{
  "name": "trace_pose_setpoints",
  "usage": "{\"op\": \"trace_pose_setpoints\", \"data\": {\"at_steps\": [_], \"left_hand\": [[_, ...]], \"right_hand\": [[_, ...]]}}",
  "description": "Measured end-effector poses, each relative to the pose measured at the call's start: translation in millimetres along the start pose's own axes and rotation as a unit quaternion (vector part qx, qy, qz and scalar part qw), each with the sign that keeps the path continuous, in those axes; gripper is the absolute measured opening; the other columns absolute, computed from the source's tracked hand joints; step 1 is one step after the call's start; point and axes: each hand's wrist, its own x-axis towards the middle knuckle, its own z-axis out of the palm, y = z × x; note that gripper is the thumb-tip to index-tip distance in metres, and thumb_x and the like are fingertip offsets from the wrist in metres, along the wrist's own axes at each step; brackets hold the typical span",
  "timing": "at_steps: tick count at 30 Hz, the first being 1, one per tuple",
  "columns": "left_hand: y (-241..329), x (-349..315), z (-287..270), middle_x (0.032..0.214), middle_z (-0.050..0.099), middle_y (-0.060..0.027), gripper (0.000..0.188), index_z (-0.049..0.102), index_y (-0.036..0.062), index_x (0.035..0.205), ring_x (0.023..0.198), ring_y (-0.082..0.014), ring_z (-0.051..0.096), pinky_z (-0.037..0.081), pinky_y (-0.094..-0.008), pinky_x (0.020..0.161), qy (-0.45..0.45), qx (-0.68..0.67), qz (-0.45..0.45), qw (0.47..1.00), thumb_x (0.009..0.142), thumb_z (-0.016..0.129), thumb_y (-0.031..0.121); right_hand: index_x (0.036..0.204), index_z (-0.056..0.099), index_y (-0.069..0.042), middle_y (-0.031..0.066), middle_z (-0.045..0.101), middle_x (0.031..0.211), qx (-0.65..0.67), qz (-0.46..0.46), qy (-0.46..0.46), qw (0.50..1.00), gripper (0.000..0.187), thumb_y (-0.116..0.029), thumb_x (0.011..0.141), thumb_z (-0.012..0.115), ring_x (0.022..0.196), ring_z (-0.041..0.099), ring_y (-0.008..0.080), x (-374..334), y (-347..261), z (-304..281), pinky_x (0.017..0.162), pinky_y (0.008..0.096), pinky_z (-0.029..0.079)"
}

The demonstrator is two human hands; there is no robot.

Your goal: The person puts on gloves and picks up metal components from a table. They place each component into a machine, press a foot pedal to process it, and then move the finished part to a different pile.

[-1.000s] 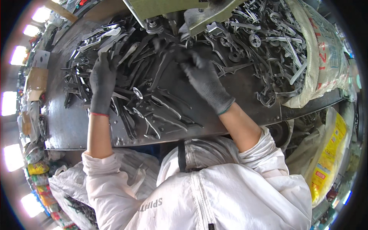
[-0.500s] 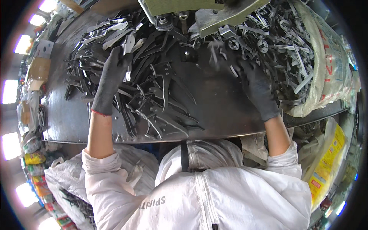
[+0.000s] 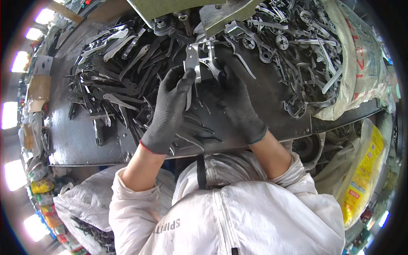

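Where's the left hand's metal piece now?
Head view, upper centre: the metal piece is in the left hand, left of the silvery frame at the right hand.

The view looks from the person's head, through the left of 2 side-by-side fisheye cameras, steeply down past the white jacket [image 3: 263,216] to the worktop [image 3: 278,108]. The jacket fills the near middle, close to the lens; the silver metal part [image 3: 192,55] is farther out, beyond the centre. The far edge crops the green machine [image 3: 170,7], while the wide lens reaches bright windows [image 3: 15,174] at left and a woven sack [image 3: 361,72] at right, curving straight edges toward its rim.
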Motion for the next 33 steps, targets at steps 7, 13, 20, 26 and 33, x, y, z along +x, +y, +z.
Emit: {"op": "trace_pose_setpoints", "data": {"at_steps": [7, 13, 20, 26, 33], "left_hand": [[7.1, -8.2, 29.8, 0.091, 0.063, 0.0015, 0.039, 0.063, 0.0026, 0.12, 0.083, -0.0048, 0.053, 0.047, -0.0253, 0.07, 0.019, -0.019, -0.008, 1.0, 0.1, 0.073, 0.035], [0.6, 2.0, 13.2, 0.1, 0.062, -0.0161, 0.033, 0.06, -0.0002, 0.122, 0.09, -0.0228, 0.063, 0.052, -0.0344, 0.08, 0.079, 0.385, 0.365, 0.844, 0.091, 0.068, 0.001], [13.5, 19.0, -37.1, 0.097, 0.071, -0.0048, 0.032, 0.064, 0.0021, 0.123, 0.081, -0.0103, 0.068, 0.053, -0.0255, 0.069, 0.007, 0.107, -0.009, 0.994, 0.109, 0.059, 0.03], [9.6, 30.0, -14.5, 0.098, 0.071, -0.0089, 0.033, 0.062, 0.0009, 0.128, 0.083, -0.0163, 0.071, 0.061, -0.0334, 0.074, -0.044, -0.02, -0.063, 0.997, 0.109, 0.056, 0.027], [11.4, 39.2, -10.8, 0.101, 0.071, -0.0116, 0.03, 0.063, -0.0005, 0.127, 0.083, -0.0195, 0.072, 0.062, -0.0366, 0.077, -0.074, 0.004, -0.055, 0.996, 0.107, 0.056, 0.021]], "right_hand": [[0.156, 0.028, 0.002, 0.0141, 0.071, 0.112, -0.053, 0.039, -0.001, 0.998, 0.097, -0.028, 0.083, 0.085, 0.098, 0.072, 0.0241, 16.2, 22.3, -9.9, 0.088, 0.035, 0.058], [0.146, 0.045, 0.001, 0.0193, 0.071, 0.106, -0.165, 0.068, -0.042, 0.983, 0.073, -0.025, 0.086, 0.079, 0.099, 0.073, 0.0257, 5.9, -20.1, -59.0, 0.088, 0.0399, 0.057], [0.137, 0.058, -0.004, 0.0211, 0.069, 0.095, -0.443, -0.295, 0.128, 0.837, 0.042, -0.006, 0.096, 0.068, 0.073, 0.072, 0.0232, 27.6, -2.1, -130.7, 0.066, 0.0361, 0.058], [0.132, 0.064, -0.005, 0.0064, 0.073, 0.104, 0.083, 0.082, 0.049, 0.992, 0.031, -0.016, 0.103, 0.067, 0.079, 0.071, 0.011, 53.6, -17.7, -68.1, 0.063, 0.023, 0.056], [0.128, 0.064, -0.001, 0.0054, 0.072, 0.1, 0.149, 0.09, 0.017, 0.985, 0.031, -0.019, 0.104, 0.066, 0.076, 0.07, 0.0102, 62.7, -8.2, -42.0, 0.059, 0.0199, 0.054]]}}
